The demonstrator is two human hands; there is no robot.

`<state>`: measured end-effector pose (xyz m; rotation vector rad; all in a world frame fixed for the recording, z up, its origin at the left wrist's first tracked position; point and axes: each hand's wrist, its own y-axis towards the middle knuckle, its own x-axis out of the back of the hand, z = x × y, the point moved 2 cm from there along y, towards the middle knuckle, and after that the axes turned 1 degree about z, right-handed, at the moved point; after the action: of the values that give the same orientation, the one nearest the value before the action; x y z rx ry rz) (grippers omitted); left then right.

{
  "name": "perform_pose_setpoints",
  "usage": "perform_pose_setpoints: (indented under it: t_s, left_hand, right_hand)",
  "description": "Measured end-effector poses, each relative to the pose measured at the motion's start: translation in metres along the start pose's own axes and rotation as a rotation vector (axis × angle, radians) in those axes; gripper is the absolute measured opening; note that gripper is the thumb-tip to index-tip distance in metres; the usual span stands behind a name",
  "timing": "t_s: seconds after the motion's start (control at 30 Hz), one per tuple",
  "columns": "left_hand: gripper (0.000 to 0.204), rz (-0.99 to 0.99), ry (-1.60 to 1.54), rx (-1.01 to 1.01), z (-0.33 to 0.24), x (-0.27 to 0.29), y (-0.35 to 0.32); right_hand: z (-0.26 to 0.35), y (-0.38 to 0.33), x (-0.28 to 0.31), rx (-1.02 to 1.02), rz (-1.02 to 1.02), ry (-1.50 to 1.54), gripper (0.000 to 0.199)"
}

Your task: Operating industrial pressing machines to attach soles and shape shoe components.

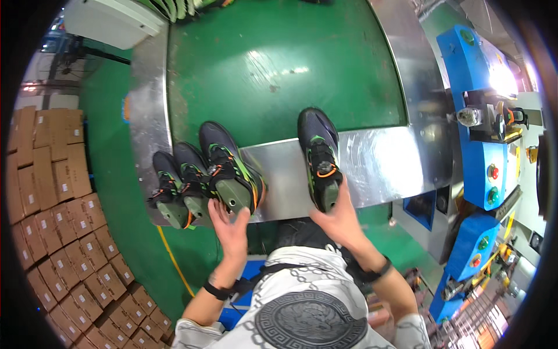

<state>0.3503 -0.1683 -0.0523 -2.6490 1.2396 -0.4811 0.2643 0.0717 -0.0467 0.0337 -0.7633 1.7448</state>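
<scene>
My right hand (342, 219) grips the heel end of a black sneaker (318, 148) with an orange loop, green trim and a dark green last inside. That sneaker stands on the metal border, its toe over the green surface. My left hand (229, 228) is at the heel of another such sneaker (220, 152), fingers and thumb spread about the green end of its last; whether they touch it I cannot tell. To the left of it stand two more matching sneakers, a middle one (189, 166) and an outer one (165, 179), side by side with toes pointing away.
A green belt-like surface (279, 70) lies ahead inside a metal frame (273, 174). Stacked brown cartons (64, 224) fill the left side beyond a green floor (116, 157). Blue machines (485, 168) with red and green buttons stand at right. A white machine housing (110, 22) is at far left.
</scene>
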Motion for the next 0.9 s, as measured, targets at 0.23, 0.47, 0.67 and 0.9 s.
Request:
perform_pose_setpoints:
  t_s: [0.23,0.47,0.67,0.9]
  left_hand:
    - [0.069,-0.072,-0.022,0.057,0.021,0.003,0.070]
    - [0.065,0.385,-0.011,0.417,-0.037,0.011,0.100]
    - [0.077,1.178,0.051,0.161,-0.144,-0.092,0.023]
    - [0.038,2.084,0.243,-0.783,-0.151,-0.136,-0.068]
  right_hand:
    - [0.019,0.038,-0.044,0.083,-0.089,0.069,0.076]
    - [0.053,-0.015,0.028,-0.190,-0.127,0.769,0.058]
    - [0.063,-0.161,0.063,0.202,-0.614,0.942,0.066]
    - [0.044,-0.409,-0.056,0.349,-1.366,0.943,0.073]
